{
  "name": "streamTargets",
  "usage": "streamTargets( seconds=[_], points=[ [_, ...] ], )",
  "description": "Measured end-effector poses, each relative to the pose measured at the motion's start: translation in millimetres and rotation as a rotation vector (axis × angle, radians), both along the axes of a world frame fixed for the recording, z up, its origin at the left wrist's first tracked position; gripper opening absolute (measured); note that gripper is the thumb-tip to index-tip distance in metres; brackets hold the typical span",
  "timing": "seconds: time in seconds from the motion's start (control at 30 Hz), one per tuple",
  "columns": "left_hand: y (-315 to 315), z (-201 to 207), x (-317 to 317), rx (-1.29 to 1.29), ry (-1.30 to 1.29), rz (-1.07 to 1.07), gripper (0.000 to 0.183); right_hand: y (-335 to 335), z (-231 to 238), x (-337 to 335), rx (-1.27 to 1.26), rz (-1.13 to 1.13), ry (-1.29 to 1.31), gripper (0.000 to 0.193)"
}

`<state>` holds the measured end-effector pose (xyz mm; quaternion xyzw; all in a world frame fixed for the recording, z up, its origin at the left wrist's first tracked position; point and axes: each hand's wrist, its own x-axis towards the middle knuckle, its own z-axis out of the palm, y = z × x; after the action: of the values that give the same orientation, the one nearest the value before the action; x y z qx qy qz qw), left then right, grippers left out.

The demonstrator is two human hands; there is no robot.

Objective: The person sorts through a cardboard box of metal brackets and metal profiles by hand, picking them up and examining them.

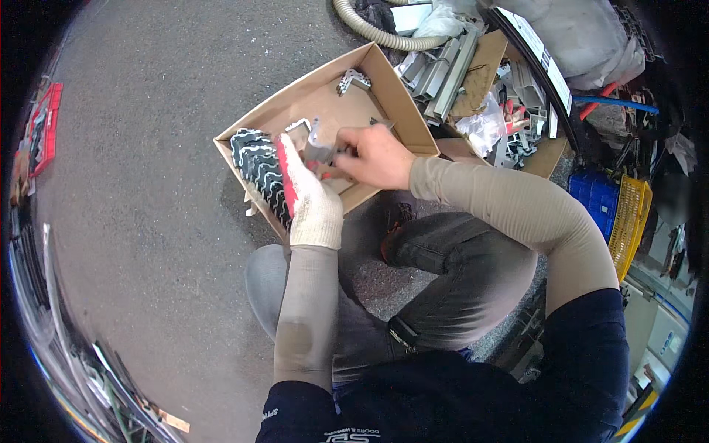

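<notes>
My left hand [313,201], in a white glove with a red palm, reaches into an open cardboard box [277,96]. Its red fingertips curl about a small silver metal bracket [316,140], which is partly hidden. Bare and blurred, my right hand [375,153] is closed in a pinch right beside the bracket; whatever sits between its fingertips cannot be made out. Along the box's left side, next to the glove, several zigzag-edged metal pieces [260,166] stand packed in a row. A small cluster of silver metal parts [354,81] lies in the far corner.
Metal profiles [447,74], plastic bags and loose parts crowd the floor right of the box. A ribbed hose [369,29] curves behind it. Blue [593,201] and yellow crates [630,229] stand farther right. At the far left is a red bin [49,129]. My bent legs are close below the box.
</notes>
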<state>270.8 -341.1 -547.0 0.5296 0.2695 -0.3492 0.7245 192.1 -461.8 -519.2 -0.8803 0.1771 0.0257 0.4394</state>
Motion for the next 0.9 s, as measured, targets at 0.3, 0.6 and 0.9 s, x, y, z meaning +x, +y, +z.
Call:
streamTargets(
  seconds=[0.3,0.6,0.9],
  points=[
    [-2,9,-6,-0.037,-0.080,-0.029,0.075,-60,-167,39,-0.142,-0.889,0.364,0.037],
    [12,12,-1,0.021,-0.017,0.041,0.061,-46,-227,77,0.075,-1.189,0.174,0.044],
    [-11,0,-13,-0.016,-0.057,-0.004,0.055,-99,-254,45,0.142,-1.038,-0.029,0.056]
  ],
)
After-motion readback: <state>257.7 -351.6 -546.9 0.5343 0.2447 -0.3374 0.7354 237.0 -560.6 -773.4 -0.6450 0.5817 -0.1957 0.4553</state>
